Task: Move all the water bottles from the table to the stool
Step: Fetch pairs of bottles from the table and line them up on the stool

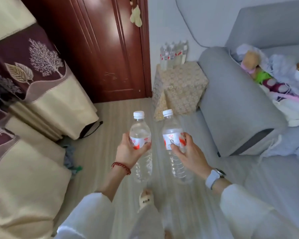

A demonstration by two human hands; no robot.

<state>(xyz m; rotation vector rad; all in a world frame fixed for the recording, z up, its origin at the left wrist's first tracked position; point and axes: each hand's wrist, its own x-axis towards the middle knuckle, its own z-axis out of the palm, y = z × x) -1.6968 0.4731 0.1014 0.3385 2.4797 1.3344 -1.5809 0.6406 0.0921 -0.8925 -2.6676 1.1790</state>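
Note:
I hold two clear water bottles with white caps and red-and-white labels over the floor. My left hand grips the left bottle at its label. My right hand grips the right bottle the same way. Ahead stands a stool under a gold lace cover, between the door and the sofa. Several more water bottles stand in a row at the stool's far edge against the wall.
A grey sofa with soft toys and bags fills the right side. Chairs with cream and maroon covers line the left. A dark red wooden door is ahead. Striped floor runs between them; a slippered foot shows below.

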